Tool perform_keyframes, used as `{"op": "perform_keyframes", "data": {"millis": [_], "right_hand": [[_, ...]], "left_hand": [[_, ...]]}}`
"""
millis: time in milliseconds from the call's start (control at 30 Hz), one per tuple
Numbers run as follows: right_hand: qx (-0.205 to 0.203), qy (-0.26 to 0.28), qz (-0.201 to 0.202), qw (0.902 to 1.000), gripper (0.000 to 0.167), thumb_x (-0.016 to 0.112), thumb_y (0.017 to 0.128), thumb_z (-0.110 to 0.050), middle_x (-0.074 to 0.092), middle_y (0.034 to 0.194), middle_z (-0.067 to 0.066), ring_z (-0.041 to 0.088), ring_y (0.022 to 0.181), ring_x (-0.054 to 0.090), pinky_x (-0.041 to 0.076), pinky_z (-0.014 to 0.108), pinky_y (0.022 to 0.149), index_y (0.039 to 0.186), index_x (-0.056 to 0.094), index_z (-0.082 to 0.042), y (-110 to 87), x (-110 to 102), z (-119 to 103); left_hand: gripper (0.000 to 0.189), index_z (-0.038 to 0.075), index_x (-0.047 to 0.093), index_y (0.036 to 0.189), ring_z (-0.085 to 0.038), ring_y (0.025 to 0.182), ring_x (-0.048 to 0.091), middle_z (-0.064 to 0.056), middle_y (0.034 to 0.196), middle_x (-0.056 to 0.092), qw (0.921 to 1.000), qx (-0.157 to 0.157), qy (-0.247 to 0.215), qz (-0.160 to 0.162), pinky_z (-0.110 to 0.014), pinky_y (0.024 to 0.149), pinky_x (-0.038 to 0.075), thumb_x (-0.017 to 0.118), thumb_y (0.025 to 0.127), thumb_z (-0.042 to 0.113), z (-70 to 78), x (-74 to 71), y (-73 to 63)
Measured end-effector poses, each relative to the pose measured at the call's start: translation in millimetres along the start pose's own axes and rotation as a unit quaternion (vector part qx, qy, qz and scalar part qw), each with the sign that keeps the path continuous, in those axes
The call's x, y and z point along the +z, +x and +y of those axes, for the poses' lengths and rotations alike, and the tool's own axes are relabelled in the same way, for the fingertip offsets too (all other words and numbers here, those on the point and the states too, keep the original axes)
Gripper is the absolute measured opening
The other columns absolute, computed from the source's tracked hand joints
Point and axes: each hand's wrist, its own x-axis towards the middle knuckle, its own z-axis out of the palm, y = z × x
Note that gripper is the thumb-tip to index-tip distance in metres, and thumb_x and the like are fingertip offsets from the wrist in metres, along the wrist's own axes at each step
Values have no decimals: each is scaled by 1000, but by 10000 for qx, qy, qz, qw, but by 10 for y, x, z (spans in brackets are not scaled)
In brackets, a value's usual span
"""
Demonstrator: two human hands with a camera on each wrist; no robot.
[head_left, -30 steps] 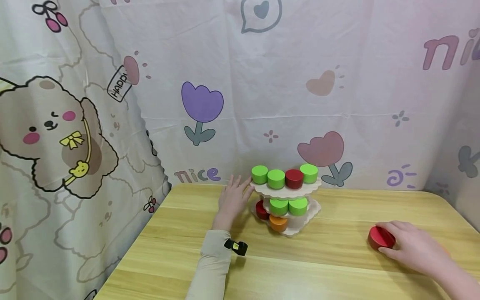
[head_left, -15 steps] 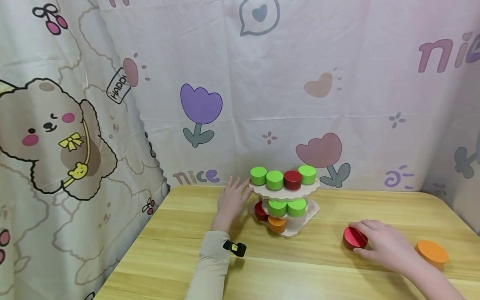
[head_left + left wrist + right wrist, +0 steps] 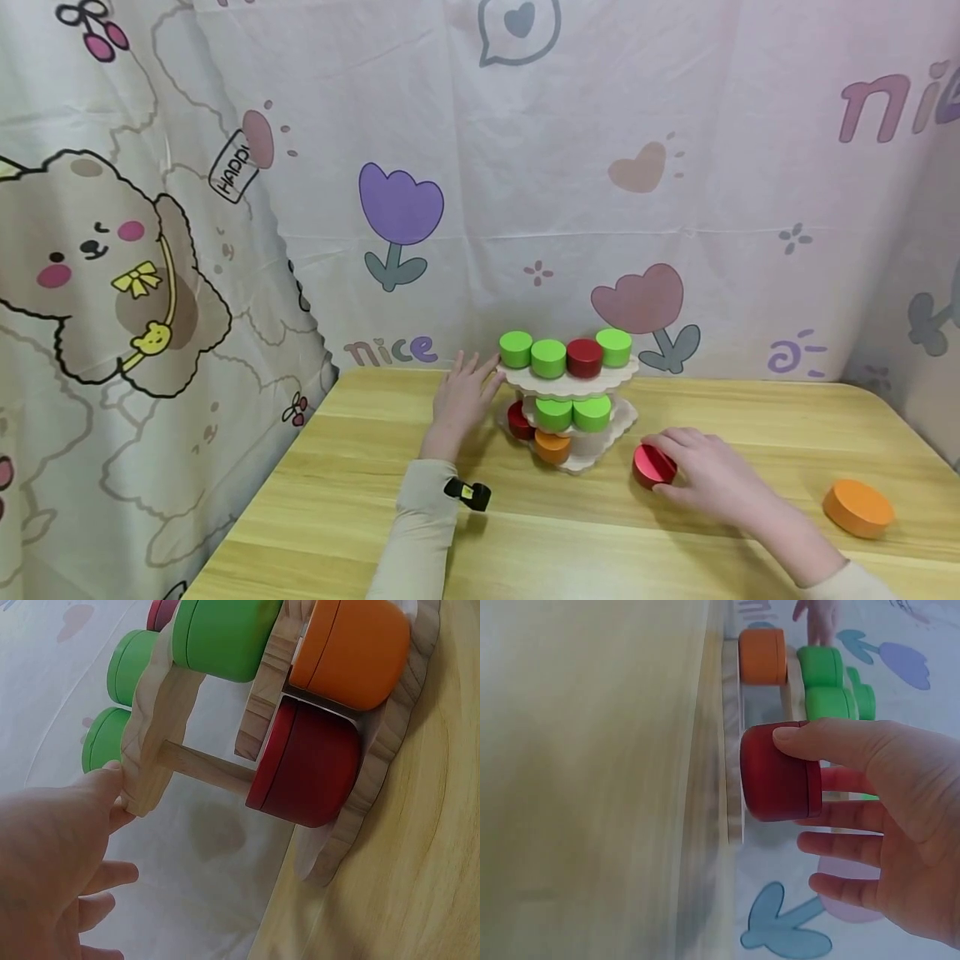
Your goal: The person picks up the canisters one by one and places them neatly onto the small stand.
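A wooden tiered stand (image 3: pixel 567 385) with scalloped shelves stands on the table, with round blocks on its levels. Green blocks (image 3: pixel 549 359) and one red block (image 3: pixel 584 358) line the top; two green ones sit on the middle tier. A dark red block (image 3: pixel 307 761) and an orange block (image 3: pixel 351 649) rest on the bottom one. My left hand (image 3: pixel 461 404) pinches the top shelf's left edge between thumb and a finger. To the right of the stand, my right hand (image 3: pixel 705 471) holds another red round block (image 3: pixel 780 772) between thumb and fingers, apart from the shelves.
One loose orange block (image 3: pixel 858 508) lies on the wooden table (image 3: pixel 570 550) at the right. A patterned curtain (image 3: pixel 525 167) hangs behind the table and along its left side.
My right hand has carried the red block leftward across the table, closer to the stand. The loose orange block has come into full view. My left hand stays at the stand.
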Motion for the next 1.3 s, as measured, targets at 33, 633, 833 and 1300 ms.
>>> {"op": "perform_keyframes", "data": {"millis": [33, 633, 833, 1300], "right_hand": [[-23, 20, 12, 10000, 56, 86, 67, -30, 69, 108, 1, 21, 98, 63, 53, 45, 81, 117, 66, -13, 22, 9, -15], [-38, 543, -82, 9985, 57, 87, 69, -25, 69, 107, 6, 17, 89, 65, 58, 35, 74, 119, 64, -12, 333, 195, -286], [208, 807, -162, 9964, 48, 86, 69, -24, 66, 95, -1, 9, 82, 59, 54, 26, 68, 111, 63, -16, 354, 223, -331], [50, 899, 42, 9959, 40, 86, 70, -20, 58, 85, -5, 9, 82, 53, 49, 24, 66, 98, 58, -13, 374, 285, -346]], "left_hand": [[55, 33, 38, 149, -34, 152, 12, -10, 159, 32, 10000, 3, -15, 1, -59, 120, 19, 28, 101, 58, 3, -2, 2], [55, 31, 41, 148, -36, 151, 16, -12, 157, 36, 9999, 130, 75, 72, -60, 118, 24, 29, 102, 57, 11, -16, 29], [54, 30, 44, 147, -35, 151, 17, -12, 156, 38, 9998, 129, 14, 138, -60, 118, 26, 30, 102, 57, 10, -3, 23], [55, 32, 41, 148, -34, 152, 14, -8, 158, 34, 10000, 56, 53, 54, -59, 119, 24, 28, 101, 58, -10, -6, 24]]}}
